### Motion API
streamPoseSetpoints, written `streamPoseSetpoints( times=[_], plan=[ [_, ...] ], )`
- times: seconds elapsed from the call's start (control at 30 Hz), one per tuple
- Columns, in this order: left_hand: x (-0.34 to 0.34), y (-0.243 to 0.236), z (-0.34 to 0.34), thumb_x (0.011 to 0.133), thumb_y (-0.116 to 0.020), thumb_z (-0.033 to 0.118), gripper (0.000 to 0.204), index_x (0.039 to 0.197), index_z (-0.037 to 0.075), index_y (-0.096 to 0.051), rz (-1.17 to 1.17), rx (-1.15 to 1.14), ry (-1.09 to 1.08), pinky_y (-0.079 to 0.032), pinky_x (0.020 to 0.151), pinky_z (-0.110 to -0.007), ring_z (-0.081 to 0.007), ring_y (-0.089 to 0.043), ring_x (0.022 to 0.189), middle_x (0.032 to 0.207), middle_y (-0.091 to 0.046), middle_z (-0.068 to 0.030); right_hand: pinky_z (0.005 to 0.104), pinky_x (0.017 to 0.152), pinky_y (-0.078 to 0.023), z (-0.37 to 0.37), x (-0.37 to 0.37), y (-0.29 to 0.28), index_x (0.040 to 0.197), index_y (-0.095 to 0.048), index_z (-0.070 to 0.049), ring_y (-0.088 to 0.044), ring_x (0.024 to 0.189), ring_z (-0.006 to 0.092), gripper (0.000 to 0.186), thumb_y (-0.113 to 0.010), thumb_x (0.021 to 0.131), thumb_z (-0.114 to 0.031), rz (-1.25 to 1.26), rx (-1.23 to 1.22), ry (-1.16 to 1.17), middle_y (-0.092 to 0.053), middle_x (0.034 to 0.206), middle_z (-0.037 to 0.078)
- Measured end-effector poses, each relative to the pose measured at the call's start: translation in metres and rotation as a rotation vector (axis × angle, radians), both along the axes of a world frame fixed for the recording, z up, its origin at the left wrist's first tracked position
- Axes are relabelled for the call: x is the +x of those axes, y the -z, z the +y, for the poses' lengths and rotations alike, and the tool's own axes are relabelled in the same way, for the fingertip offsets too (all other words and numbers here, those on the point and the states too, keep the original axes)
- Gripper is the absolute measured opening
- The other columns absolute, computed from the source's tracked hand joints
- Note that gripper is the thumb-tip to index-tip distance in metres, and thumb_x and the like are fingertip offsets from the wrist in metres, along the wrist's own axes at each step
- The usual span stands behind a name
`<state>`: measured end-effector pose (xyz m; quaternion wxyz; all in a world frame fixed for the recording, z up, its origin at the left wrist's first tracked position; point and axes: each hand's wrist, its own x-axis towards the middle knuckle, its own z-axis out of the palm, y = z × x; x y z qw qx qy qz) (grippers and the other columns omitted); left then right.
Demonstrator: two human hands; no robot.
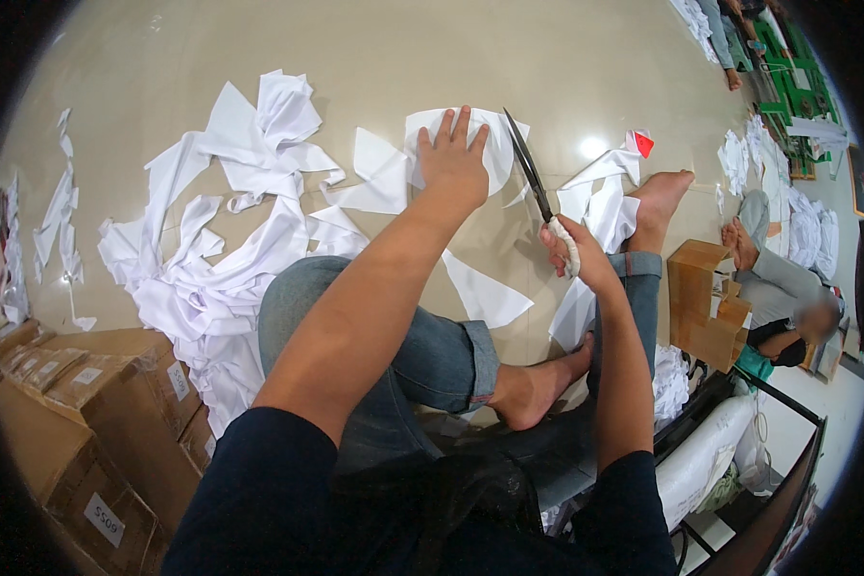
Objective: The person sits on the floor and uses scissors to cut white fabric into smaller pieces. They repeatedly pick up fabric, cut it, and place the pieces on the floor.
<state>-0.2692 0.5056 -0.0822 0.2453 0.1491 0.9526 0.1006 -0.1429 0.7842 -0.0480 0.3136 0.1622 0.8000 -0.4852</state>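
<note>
My left hand [454,161] lies flat with its fingers spread on a piece of white cloth [498,154] on the floor. To its right, my right hand [578,252] grips a large pair of scissors [528,158] by handles wrapped in white material. The long dark blades point away from me, beside the cloth's right edge, and look nearly closed. Left of the flat piece lies a pointed white scrap [382,171]. Another triangular scrap [488,291] rests nearer to me, between my legs.
A big heap of white cloth [230,278] spreads at the left, beside stacked cardboard boxes [115,403]. More white cloth [600,197] lies by my right foot [658,204]. At the right are an open carton [701,302] and a seated person [778,278].
</note>
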Motion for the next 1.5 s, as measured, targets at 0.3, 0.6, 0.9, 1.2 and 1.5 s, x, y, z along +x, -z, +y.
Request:
streamPoseSetpoints(
  times=[0.3,0.6,0.9,1.2,1.5],
  plan=[
    [0.001,0.0,0.0,0.095,-0.093,0.042,0.123,0.192,0.029,-0.019,0.015,0.007,0.005,-0.019,0.145,-0.067,-0.0333,-0.001,0.186,0.202,0.002,-0.0085,0.0296,0.055,-0.05,0.008,-0.032,-0.007,0.116,-0.075,-0.007,-0.059,0.063,0.0085,0.051,-0.095,0.101,-0.052,0.045,0.056,-0.074,-0.058,0.075,-0.004],
    [0.008,-0.038,0.01,0.106,-0.072,0.027,0.087,0.186,0.024,-0.038,0.046,-0.051,-0.1,-0.022,0.142,-0.071,-0.0432,-0.016,0.183,0.198,-0.015,-0.0162,0.0267,0.054,-0.049,0.014,-0.014,-0.01,0.115,-0.07,-0.011,-0.054,0.063,0.0037,0.035,-0.09,0.108,-0.039,-0.018,0.144,-0.083,-0.059,0.08,-0.009],
    [-0.008,-0.035,-0.01,0.107,-0.068,0.02,0.079,0.182,0.033,-0.046,0.1,0.059,-0.024,-0.026,0.14,-0.07,-0.0444,-0.016,0.182,0.195,-0.024,-0.0179,0.0322,0.055,-0.052,-0.016,0.122,-0.026,0.119,-0.071,-0.004,-0.064,0.062,0.0116,0.051,-0.089,0.107,-0.05,-0.033,0.1,0.282,-0.064,0.079,0.0],
    [-0.005,-0.018,-0.006,0.103,-0.069,0.017,0.088,0.186,0.03,-0.039,0.095,0.08,-0.061,-0.027,0.141,-0.069,-0.0424,-0.018,0.183,0.199,-0.013,-0.0178,0.0299,0.053,-0.049,-0.089,0.202,-0.039,0.132,-0.07,-0.001,-0.061,0.06,0.0114,0.053,-0.087,0.11,-0.046,-0.107,-0.15,0.478,-0.064,0.078,-0.001],
    [-0.005,-0.014,-0.002,0.106,-0.065,0.019,0.088,0.188,0.022,-0.035,0.088,0.047,-0.078,-0.027,0.143,-0.063,-0.0366,-0.018,0.183,0.199,-0.012,-0.0198,0.0293,0.052,-0.046,-0.138,0.135,-0.018,0.127,-0.072,0.001,-0.059,0.059,0.01,0.058,-0.088,0.108,-0.052,0.002,-0.108,0.46,-0.064,0.074,-0.001]
  ],
)
